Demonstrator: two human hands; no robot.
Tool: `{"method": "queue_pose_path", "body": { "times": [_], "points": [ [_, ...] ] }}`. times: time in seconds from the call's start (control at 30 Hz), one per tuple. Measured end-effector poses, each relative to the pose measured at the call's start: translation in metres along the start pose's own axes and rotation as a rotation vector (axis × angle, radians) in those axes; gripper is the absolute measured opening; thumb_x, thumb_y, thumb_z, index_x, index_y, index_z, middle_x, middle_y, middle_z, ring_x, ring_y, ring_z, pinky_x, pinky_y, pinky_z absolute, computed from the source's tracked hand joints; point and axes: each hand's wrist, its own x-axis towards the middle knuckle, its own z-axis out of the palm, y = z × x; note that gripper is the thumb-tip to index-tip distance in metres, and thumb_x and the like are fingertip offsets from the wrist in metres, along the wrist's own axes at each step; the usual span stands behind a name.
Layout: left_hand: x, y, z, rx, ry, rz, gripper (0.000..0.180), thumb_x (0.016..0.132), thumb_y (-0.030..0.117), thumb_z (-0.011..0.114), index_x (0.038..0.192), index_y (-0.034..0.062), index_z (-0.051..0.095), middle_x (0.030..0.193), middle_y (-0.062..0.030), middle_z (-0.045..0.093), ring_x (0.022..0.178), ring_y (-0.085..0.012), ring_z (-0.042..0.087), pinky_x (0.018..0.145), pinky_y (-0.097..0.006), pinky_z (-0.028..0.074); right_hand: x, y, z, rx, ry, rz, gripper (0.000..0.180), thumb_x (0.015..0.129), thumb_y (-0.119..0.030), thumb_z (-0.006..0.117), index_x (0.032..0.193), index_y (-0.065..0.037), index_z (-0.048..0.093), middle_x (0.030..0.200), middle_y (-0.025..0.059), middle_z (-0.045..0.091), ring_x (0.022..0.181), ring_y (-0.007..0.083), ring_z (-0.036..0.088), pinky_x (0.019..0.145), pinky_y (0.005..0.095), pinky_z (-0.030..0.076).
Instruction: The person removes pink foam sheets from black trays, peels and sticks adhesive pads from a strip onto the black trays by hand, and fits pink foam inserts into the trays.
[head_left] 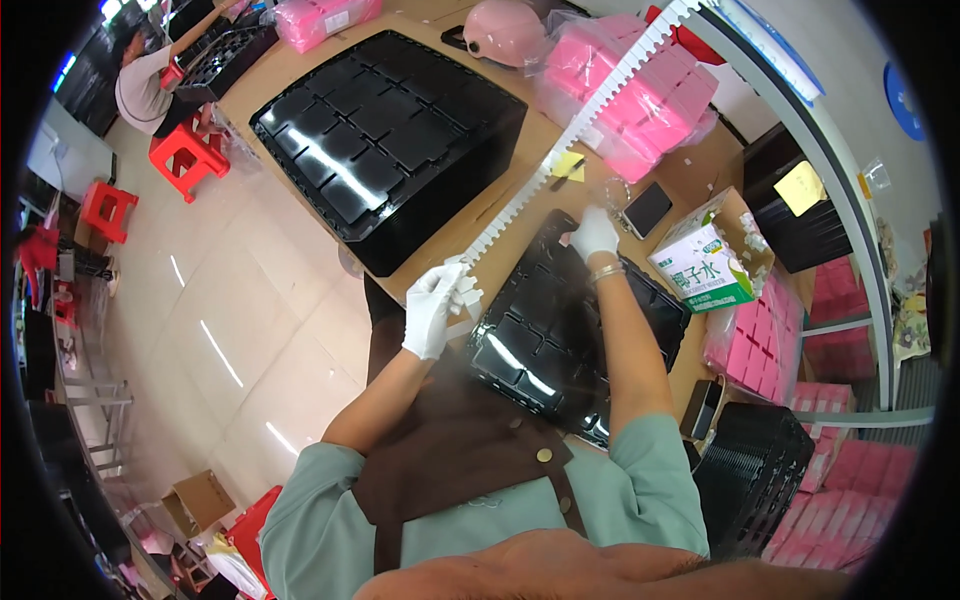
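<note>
My left hand (431, 312), in a white glove, is closed on the near end of a long white toothed strip (545, 172). The strip slants up and away to the far right, past the top of the picture. Small white tabs stick out by my fingers. My right hand (596, 235), also gloved, grips the far edge of a black plastic tray (560, 325) with moulded compartments; its fingertips are partly hidden. That tray lies in front of me, its far corner slightly blurred.
A tall stack of black trays (390, 130) stands at the far left of the table. Rightward are a phone (647, 210), a carton (705, 260) and bagged pink blocks (630, 90). A metal frame (850, 180) curves along the right. A person (145, 85) works at the far left near red stools (188, 160).
</note>
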Motion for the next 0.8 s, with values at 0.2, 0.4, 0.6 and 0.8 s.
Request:
{"method": "queue_pose_path", "body": {
  "times": [0.2, 0.4, 0.6, 0.8],
  "points": [
    [-0.002, -0.007, 0.003, 0.073, -0.031, 0.028, 0.024, 0.094, 0.025, 0.061, 0.098, 0.0025, 0.068, 0.065, 0.0026, 0.057, 0.054, -0.0021, 0.048, 0.05, -0.017, 0.037, -0.078, -0.046, -0.021, 0.453, 0.255, -0.324, 0.038, 0.07, -0.023, 0.081, 0.095, -0.002, 0.063, 0.097, 0.0139, 0.064, 0.076, 0.0285, 0.064, 0.07, 0.0371, 0.052],
    [-0.015, -0.01, 0.016, -0.027, -0.018, 0.005, 0.025, 0.094, 0.023, 0.061, 0.101, 0.0009, 0.068, 0.071, -0.0003, 0.061, 0.055, -0.003, 0.05, 0.052, -0.017, 0.038, -0.171, -0.091, -0.022, 1.187, -0.282, -0.083, 0.012, 0.08, -0.009, 0.072, 0.089, -0.002, 0.068, 0.073, 0.0023, 0.064, 0.067, 0.0074, 0.055, 0.063, 0.0247, 0.046],
    [-0.006, -0.011, 0.006, -0.434, -0.175, -0.334, 0.022, 0.095, 0.02, 0.059, 0.111, 0.0048, 0.062, 0.082, -0.0005, 0.062, 0.058, -0.0045, 0.051, 0.05, -0.019, 0.039, -0.184, -0.087, -0.021, 1.197, -0.299, -0.04, 0.006, 0.077, -0.003, 0.072, 0.081, -0.001, 0.068, 0.076, 0.002, 0.064, 0.066, 0.0077, 0.057, 0.061, 0.0243, 0.046],
    [0.009, -0.007, -0.012, -0.386, -0.012, -0.149, 0.016, 0.096, 0.019, 0.058, 0.104, 0.0054, 0.06, 0.082, -0.0005, 0.061, 0.058, -0.0046, 0.056, 0.045, -0.016, 0.038, -0.19, -0.073, -0.032, 0.889, -0.048, -0.353, 0.011, 0.065, -0.004, 0.074, 0.072, -0.003, 0.067, 0.088, 0.0062, 0.06, 0.086, 0.0232, 0.058, 0.074, 0.0343, 0.048]
  ]
}}
